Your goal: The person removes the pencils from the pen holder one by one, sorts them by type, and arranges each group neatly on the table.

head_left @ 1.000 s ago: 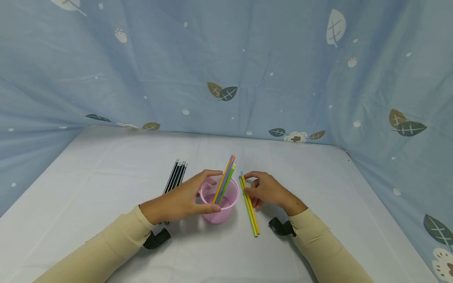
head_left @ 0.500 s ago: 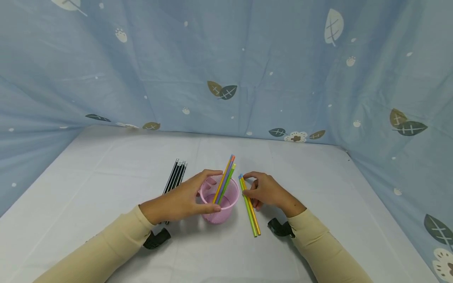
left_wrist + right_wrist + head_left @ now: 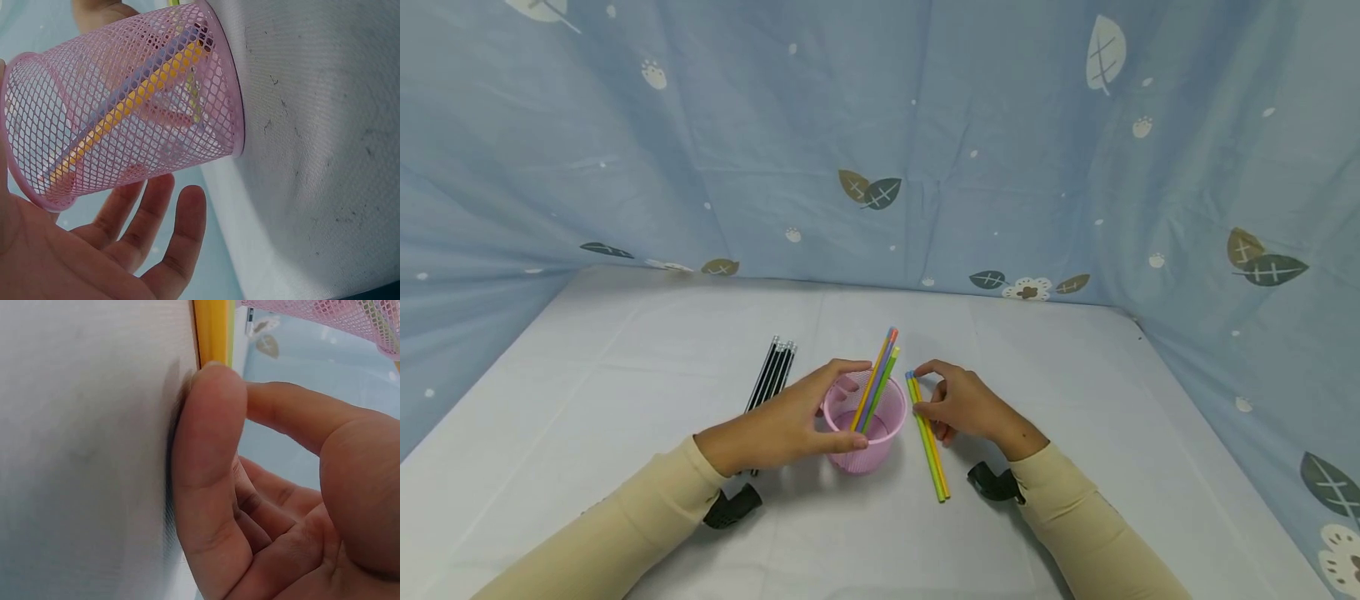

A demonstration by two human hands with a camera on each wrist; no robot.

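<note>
A pink mesh pen cup (image 3: 865,460) stands upright near the middle of the table, several coloured pencils (image 3: 878,379) leaning in it. My left hand (image 3: 797,417) holds the cup, thumb at its near side and fingers round the far side. In the left wrist view the cup's mesh (image 3: 125,112) shows purple and yellow pencils inside. To its right, a yellow pencil (image 3: 938,458) and a green pencil (image 3: 929,458) lie side by side, their blue ends level. My right hand (image 3: 970,408) pinches this pair, the index finger at their far ends; the yellow one (image 3: 212,331) fills the right wrist view's top.
Several black pencils (image 3: 772,375) with silver ends lie left of the cup, partly hidden behind the left forearm. Black wrist devices (image 3: 732,506) sit below both wrists. A blue leaf-print curtain (image 3: 880,100) hangs behind the white table (image 3: 1045,358).
The yellow and green pencils' far ends have shifted slightly toward me and come level under my right hand. My left hand and the cup have stayed in place.
</note>
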